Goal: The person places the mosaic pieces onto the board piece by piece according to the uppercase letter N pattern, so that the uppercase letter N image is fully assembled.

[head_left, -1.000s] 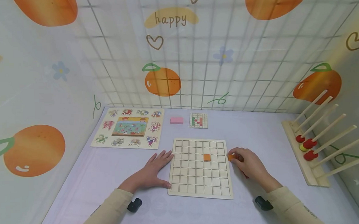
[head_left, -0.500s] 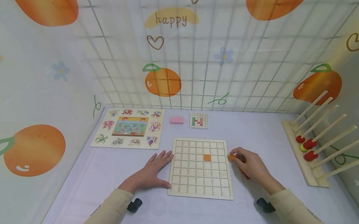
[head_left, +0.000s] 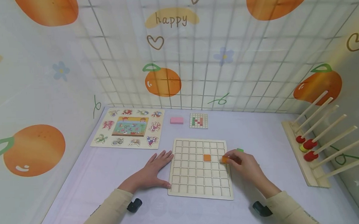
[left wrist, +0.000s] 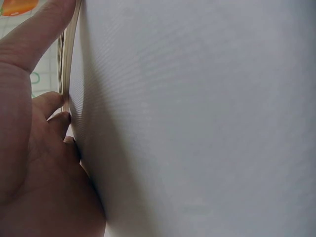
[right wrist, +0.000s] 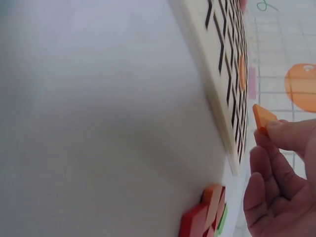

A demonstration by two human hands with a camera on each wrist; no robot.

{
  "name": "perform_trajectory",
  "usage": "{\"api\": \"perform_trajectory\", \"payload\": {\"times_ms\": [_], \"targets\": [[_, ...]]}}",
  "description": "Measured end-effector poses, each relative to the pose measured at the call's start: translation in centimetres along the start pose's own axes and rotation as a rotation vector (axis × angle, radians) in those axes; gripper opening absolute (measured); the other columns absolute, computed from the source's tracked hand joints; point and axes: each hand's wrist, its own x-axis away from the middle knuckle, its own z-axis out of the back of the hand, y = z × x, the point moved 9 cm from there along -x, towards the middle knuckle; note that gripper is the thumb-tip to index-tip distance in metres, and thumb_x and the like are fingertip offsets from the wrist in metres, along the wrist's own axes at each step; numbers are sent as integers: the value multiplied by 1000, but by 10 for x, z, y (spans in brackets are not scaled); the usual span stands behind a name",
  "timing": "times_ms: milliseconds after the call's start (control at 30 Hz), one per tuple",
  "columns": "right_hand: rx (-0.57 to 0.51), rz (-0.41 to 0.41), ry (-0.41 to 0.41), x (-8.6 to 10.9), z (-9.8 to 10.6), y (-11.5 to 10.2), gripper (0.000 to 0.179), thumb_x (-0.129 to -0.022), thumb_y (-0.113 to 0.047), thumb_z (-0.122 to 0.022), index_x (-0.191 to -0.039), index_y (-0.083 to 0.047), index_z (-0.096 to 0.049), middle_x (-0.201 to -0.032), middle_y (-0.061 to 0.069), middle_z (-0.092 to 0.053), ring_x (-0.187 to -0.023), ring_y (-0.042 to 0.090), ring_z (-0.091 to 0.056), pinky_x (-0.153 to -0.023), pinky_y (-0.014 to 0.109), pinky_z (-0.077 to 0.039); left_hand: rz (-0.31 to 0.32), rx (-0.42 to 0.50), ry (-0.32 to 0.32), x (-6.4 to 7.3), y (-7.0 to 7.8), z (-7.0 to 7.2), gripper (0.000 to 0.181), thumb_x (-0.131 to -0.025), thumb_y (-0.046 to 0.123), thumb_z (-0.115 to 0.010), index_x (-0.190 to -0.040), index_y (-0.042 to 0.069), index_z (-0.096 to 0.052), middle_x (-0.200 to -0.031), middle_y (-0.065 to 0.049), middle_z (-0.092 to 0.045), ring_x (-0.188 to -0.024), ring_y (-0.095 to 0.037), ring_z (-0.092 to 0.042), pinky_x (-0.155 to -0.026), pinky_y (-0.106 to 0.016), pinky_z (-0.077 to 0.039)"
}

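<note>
One orange tile (head_left: 225, 159), pinched in your right hand (head_left: 246, 165), is over the grid board (head_left: 201, 189) at its 3 o'clock edge; second tile (head_left: 207, 157) lies 9 o'clock from it. Your left hand (head_left: 150, 174), fingers spread, touches the board's 9 o'clock edge, farther off.

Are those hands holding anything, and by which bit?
The right hand pinches an orange tile near one edge. The left hand holds nothing; it touches the wooden board.

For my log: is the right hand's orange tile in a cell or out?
Out. The right hand pinches the orange tile; the right wrist view shows a gap between it and the board.
</note>
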Motion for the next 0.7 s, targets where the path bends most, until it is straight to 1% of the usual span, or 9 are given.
{"api": "perform_trajectory", "payload": {"times_ms": [133,233,400,567,700], "targets": [[-26,23,-22,-1,-8,-6,18,-91,-11,-77,-107,-18,-74,-93,-5,-72,-75,13,-57,-62,22,-51,-2,5,0,0,0,0,116,-75,64,-80,-165,21,-19,-171,6,-9,-157,-19,2,-128,-45,5],[-40,37,-39,-1,-14,-11,17,-91,-12,-77,-106,-20,-74,-91,-7,-72,-74,11,-58,-59,21,-51,-4,5,1,0,1,0,116,-75,64,-80,-164,21,-19,-171,6,-9,-157,-19,2,-128,-45,5],[-67,46,-54,0,-23,-18,18,-90,-15,-79,-104,-23,-74,-91,-11,-72,-74,9,-58,-61,21,-52,-2,-2,1,0,0,0,117,-75,64,-80,-165,21,-19,-171,6,-9,-157,-18,2,-128,-44,5],[-70,48,-73,-1,-33,-26,17,-90,-17,-79,-104,-25,-74,-89,-14,-70,-75,9,-57,-64,21,-52,-5,9,2,0,1,1,116,-75,63,-81,-164,20,-19,-171,5,-10,-157,-19,2,-128,-45,5],[-57,-8,-96,-1,-41,-27,17,-90,-20,-80,-103,-28,-73,-90,-14,-69,-78,11,-57,-68,23,-53,-9,13,3,0,2,2,116,-75,63,-81,-164,20,-20,-171,5,-10,-157,-19,1,-128,-46,4]]}}
